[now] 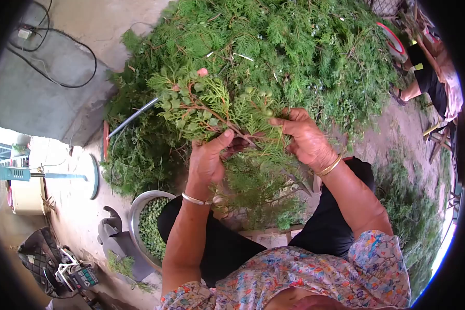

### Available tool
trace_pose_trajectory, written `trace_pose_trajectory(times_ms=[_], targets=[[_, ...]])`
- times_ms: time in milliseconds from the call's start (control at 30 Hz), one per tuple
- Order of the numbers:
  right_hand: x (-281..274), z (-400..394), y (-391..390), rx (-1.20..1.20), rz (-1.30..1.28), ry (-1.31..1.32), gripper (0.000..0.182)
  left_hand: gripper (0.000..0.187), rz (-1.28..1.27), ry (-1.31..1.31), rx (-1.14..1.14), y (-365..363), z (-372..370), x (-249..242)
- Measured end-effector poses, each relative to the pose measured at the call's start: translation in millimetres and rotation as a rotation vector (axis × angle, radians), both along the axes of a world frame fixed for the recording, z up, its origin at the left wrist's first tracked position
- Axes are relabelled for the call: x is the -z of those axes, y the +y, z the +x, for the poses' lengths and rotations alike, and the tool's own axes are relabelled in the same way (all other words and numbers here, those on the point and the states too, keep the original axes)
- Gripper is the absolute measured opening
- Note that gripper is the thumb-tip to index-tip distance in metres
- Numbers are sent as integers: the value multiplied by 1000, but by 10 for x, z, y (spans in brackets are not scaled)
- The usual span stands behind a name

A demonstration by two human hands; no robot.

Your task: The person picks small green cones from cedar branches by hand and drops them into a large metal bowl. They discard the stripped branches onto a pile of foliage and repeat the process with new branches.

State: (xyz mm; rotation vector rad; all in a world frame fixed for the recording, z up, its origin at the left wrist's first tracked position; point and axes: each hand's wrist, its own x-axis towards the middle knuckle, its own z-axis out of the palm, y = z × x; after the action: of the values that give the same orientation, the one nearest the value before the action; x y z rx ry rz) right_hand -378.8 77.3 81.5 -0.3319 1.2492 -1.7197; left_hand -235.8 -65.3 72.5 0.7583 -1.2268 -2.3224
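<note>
A leafy conifer branch [204, 106] with small green cones and a brown stem is raised in front of me. My left hand [212, 155] is closed around its stem, thumb on top and a bracelet at the wrist. On the branch's other side, my right hand [306, 138] pinches at the greenery with thumb and forefinger; whether a cone or a twig is between the tips is hard to see. By my left knee stands a metal basin [134, 217] holding many small green cones [151, 227].
A large heap of cut conifer branches [294, 46] lies ahead, with a metal pole [133, 118] at its left. A standing fan [62, 175] and a dark bag [39, 261] are on the left. Another person's leg [411, 92] shows at right.
</note>
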Motion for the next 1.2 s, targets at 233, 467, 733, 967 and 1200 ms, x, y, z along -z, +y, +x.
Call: trace_pose_trajectory(times_ms=[233,467,733,967,1200], targets=[[84,39,44,70,-131,48,18,15,-35,-49,-6,52,-32,43],[23,36,13,103,-13,-19,15,16,-30,-145,-57,130,-49,54],[128,2,23,151,-126,178,14,43,-214,-608,363,-5,-50,353],[138,39,53,90,-4,455,13,35,-846,-461,187,69,-25,142],[249,117,87,-59,20,911,21,31,-26,118,149,118,-2,-24]])
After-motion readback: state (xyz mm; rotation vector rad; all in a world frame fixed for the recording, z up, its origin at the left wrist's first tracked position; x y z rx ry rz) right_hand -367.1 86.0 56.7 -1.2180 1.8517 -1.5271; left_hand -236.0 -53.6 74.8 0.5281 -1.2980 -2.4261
